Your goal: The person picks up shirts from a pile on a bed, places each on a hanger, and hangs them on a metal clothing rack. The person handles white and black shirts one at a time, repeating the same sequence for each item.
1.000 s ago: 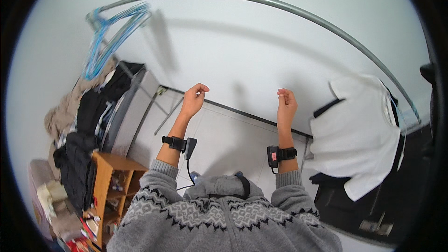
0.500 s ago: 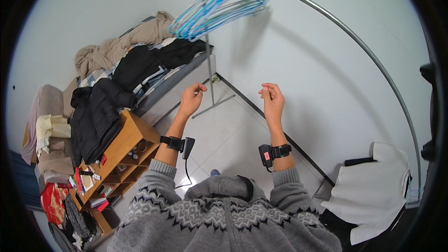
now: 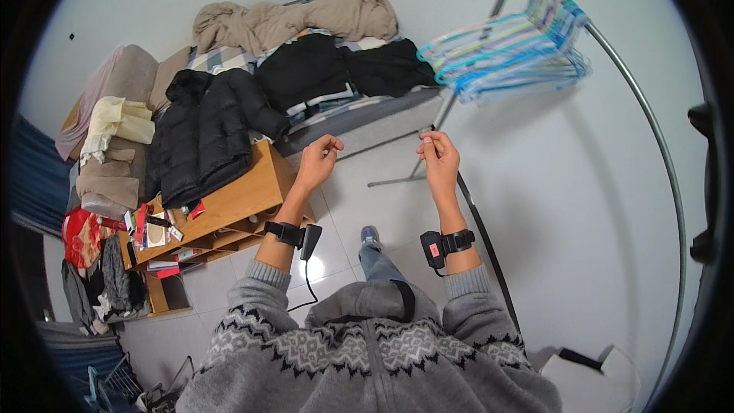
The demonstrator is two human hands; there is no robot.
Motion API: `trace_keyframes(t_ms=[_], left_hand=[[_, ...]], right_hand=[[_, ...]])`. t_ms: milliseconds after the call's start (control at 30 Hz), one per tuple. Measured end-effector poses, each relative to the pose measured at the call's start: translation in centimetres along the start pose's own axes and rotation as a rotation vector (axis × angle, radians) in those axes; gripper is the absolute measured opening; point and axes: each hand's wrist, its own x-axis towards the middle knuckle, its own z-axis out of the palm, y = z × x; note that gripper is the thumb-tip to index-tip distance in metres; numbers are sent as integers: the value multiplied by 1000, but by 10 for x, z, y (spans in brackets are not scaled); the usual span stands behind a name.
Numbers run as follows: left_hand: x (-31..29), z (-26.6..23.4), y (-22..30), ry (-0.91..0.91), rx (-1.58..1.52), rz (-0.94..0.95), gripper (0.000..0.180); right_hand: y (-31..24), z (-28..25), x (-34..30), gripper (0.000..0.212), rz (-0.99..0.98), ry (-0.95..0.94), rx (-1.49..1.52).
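My left hand [image 3: 319, 162] hovers in mid-air with its fingers loosely curled and a gap at the thumb; nothing is in it. It appears closest to the end of a wooden shelf unit [image 3: 264, 176] and a black puffer jacket [image 3: 202, 134] lying on top. Level with it, my right hand [image 3: 440, 160] is also empty, its fingers half bent and the thumb close to them. Behind that hand stands the base of a metal clothes rack [image 3: 650, 126]. A bunch of blue and pale hangers [image 3: 508, 61] hangs from the rack, blurred.
Black clothes [image 3: 302, 69] and a crumpled beige blanket [image 3: 294, 19] lie on the bed beyond. A white garment [image 3: 592, 382] is at the lower right. Small items and a red cloth [image 3: 82, 237] are at the left. Tiled floor [image 3: 336, 218] lies below my hands.
My view has turned left: the bed, shelf unit and hangers now sit farther right, and the white garment has mostly slipped out below. My hands keep nearly the same pose, still empty.
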Motion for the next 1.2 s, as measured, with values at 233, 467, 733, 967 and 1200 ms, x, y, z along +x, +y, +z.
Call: trace_keyframes(t_ms=[233, 467, 733, 967, 1200], left_hand=[[96, -40, -36, 90, 11, 19, 15], [176, -58, -67, 69, 9, -11, 17], [288, -71, -113, 12, -116, -8, 19], [415, -90, -160, -136, -226, -54, 21], [506, -89, -198, -276, -226, -52, 22]], right_hand=[[36, 72, 108, 12, 17, -128, 37], [74, 127, 185, 13, 45, -170, 43], [121, 174, 260, 11, 108, -97, -62], [165, 226, 344, 12, 189, 11, -92], [213, 252, 399, 10, 227, 86, -181]])
